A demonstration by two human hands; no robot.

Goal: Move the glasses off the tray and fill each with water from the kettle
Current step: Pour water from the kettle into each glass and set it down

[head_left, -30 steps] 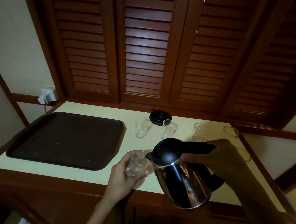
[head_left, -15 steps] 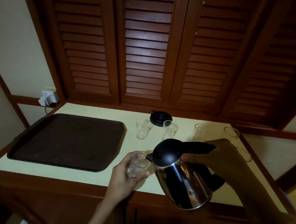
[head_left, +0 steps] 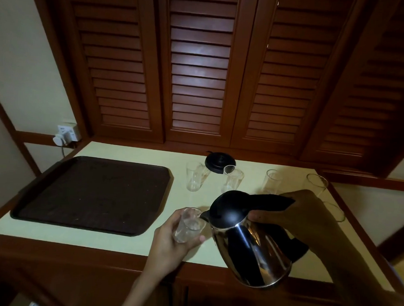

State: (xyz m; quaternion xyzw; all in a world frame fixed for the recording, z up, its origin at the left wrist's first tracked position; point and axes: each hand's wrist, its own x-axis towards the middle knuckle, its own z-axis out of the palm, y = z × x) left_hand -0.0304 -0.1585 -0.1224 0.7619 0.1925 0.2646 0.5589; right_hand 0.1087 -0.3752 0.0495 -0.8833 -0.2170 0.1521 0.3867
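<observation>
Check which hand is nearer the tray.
Left. The left hand, holding a glass, is just off the near right corner of the tray; the right hand grips the kettle handle, farther right.

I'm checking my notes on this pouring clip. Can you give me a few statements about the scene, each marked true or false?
1. The tray has no glasses on it. True.
2. The left hand grips a glass at the spout of the kettle. True.
3. The kettle sits on its black base. False: the right hand holds it tilted in the air, away from the base.
4. Both hands hold the kettle. False: only the right hand grips its handle.
5. Other glasses stand on the counter behind the kettle. True.
</observation>
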